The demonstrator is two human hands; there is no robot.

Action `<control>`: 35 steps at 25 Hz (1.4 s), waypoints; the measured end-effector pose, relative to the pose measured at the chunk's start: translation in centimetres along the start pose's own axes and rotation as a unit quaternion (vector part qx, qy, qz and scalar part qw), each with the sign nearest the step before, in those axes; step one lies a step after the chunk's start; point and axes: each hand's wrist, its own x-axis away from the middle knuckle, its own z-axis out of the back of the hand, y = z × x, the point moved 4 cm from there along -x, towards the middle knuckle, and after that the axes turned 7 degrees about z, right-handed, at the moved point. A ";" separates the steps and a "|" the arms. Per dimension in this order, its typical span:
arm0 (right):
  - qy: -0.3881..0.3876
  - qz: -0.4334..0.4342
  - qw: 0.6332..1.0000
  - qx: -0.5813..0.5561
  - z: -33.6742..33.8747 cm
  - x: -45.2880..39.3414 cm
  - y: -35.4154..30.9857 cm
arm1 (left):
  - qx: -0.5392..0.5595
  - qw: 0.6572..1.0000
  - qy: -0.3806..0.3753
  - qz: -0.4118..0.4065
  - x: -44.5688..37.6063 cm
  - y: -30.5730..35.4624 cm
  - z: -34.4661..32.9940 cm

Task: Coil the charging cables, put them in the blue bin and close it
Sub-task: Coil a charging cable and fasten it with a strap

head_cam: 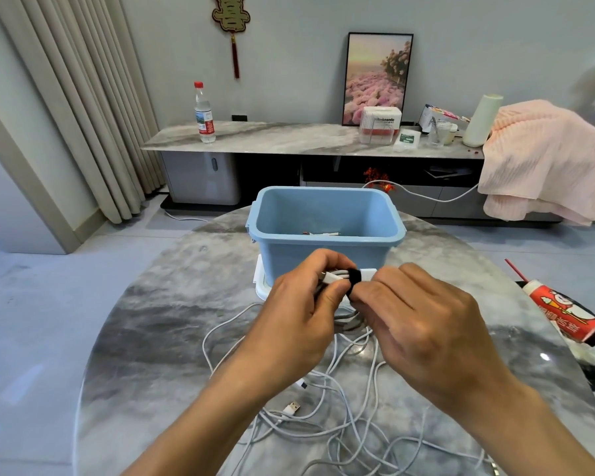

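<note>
**Over the marble surface: one bundle being strapped before it goes in the bin**

Just in front of the blue bin [325, 231], both hands meet over a coiled cable [337, 277] held above the marble surface [158, 338]. The left hand [299, 310] has its fingers curled round the white bundle, thumb pressed on top, apparently to keep the loops from springing apart. The right hand [416, 321] pinches the black strap [355, 280] that wraps the bundle's middle; its fingertips are bunched tight at the strap, and the work looks like cinching or fastening it. Holding the coil in the air, close to the bin's near wall, keeps it clear of the loose cables and makes for a short drop once the tie holds.

The bin stands open, and something small and white, probably part of a cable, lies on its floor. A white lid [263, 283] seems to sit under or just beside the bin's near left corner, half hidden by the left hand; it is likely parked there until the last cable is in.

Below the hands, a tangle of loose white cables [340, 417] sprawls over the surface, a USB plug [292, 407] showing near its left side. By that measure the task is well short of finished: more coiling remains, then the closing.
</note>
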 end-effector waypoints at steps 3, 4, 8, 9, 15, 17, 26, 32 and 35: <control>0.012 -0.065 0.995 -0.074 0.1 -0.1 0.8 | -0.064 0.997 0.001 -0.051 -0.2 0.5 0.1; 0.013 -0.088 0.991 -0.101 0.0 -0.1 0.9 | -0.084 0.994 -0.002 -0.067 -0.3 0.5 0.2; -0.003 -0.183 0.947 -0.264 -0.7 -0.1 1.8 | -0.119 0.989 -0.027 -0.085 -0.1 0.8 0.3; -0.003 -0.199 0.930 -0.308 -0.8 -0.1 1.8 | -0.115 0.989 -0.035 -0.086 -0.2 0.8 0.5; 0.041 -0.361 0.816 -0.450 -2.1 0.8 4.5 | -0.077 0.978 -0.167 -0.099 1.5 1.4 -1.2; 0.014 -0.374 0.813 -0.446 -2.9 1.1 5.1 | -0.088 0.968 -0.198 -0.128 2.6 2.3 -3.5; -0.102 -0.435 0.559 -0.699 -4.5 2.7 4.2 | 0.197 0.975 -0.032 0.096 -0.5 -0.6 0.8; -0.079 -0.443 0.553 -0.701 -4.6 2.8 3.9 | 0.217 0.955 0.002 0.204 -0.4 -1.3 0.9; -0.021 -0.464 0.515 -0.720 -4.0 1.6 3.8 | 0.209 0.943 0.070 0.249 -0.9 -2.0 1.8</control>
